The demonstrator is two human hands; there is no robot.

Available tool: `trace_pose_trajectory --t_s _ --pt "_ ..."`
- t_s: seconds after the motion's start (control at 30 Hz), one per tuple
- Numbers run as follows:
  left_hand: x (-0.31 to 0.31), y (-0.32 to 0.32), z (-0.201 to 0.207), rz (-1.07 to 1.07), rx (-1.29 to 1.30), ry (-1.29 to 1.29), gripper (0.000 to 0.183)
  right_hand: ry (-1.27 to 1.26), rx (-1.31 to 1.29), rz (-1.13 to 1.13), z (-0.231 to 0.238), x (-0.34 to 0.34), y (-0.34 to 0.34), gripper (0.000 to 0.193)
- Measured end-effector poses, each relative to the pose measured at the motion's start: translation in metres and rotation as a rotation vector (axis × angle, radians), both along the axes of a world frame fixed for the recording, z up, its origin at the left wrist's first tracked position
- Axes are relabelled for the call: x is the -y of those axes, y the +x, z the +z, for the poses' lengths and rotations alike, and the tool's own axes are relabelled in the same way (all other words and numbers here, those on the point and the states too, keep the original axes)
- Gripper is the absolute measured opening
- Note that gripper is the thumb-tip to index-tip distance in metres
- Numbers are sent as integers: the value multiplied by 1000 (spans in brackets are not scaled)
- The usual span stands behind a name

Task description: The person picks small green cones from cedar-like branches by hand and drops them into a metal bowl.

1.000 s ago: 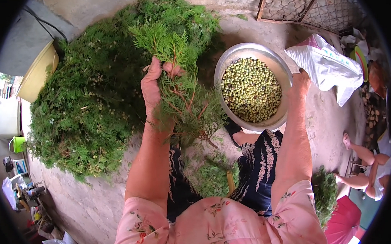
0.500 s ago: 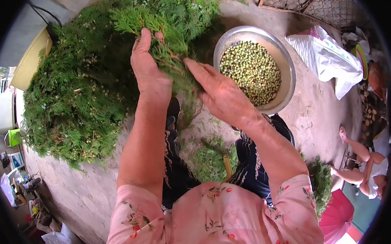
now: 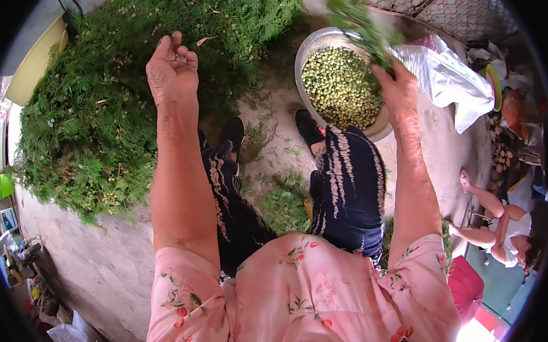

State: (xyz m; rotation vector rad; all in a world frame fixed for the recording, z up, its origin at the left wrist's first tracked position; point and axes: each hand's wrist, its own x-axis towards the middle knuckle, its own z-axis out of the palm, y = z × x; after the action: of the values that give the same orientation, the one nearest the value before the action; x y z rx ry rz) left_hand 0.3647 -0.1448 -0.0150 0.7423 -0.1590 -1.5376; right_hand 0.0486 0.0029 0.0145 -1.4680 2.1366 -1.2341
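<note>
My right hand (image 3: 399, 92) grips a green conifer sprig (image 3: 362, 26) over the right rim of a round metal bowl (image 3: 302, 50). The sprig is smeared by motion. Small round green-yellow berries (image 3: 340, 85) fill much of the bowl. Above a large heap of cut conifer branches (image 3: 95, 136) on my left, my left hand (image 3: 173, 71) is raised with its fingers loosely bent and apart. Nothing shows between them.
Loose green sprigs (image 3: 281, 201) lie on the concrete between my feet. A white woven sack (image 3: 450, 81) is beside the bowl, below wire mesh (image 3: 462, 7). A person (image 3: 502, 225) sits at the right; a yellow basin (image 3: 34, 65) stands far left.
My hands have parted. The right one swung right with the sprig, from beside the heap to over the bowl; the left let go of it and moved left.
</note>
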Motion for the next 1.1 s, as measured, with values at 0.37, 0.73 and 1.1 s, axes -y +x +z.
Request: trace_pose_trajectory --t_s 0.37,0.73,1.1 --pt "-9 8 -10 -211 1 4 10 623 512 73 -113 -153 -58 27" --pt "-20 -6 -2 -331 -3 -28 12 1763 -162 231 -223 -358 -135 49" --pt "-34 17 5 -368 19 -83 26 431 35 123 -352 -133 -12 20"
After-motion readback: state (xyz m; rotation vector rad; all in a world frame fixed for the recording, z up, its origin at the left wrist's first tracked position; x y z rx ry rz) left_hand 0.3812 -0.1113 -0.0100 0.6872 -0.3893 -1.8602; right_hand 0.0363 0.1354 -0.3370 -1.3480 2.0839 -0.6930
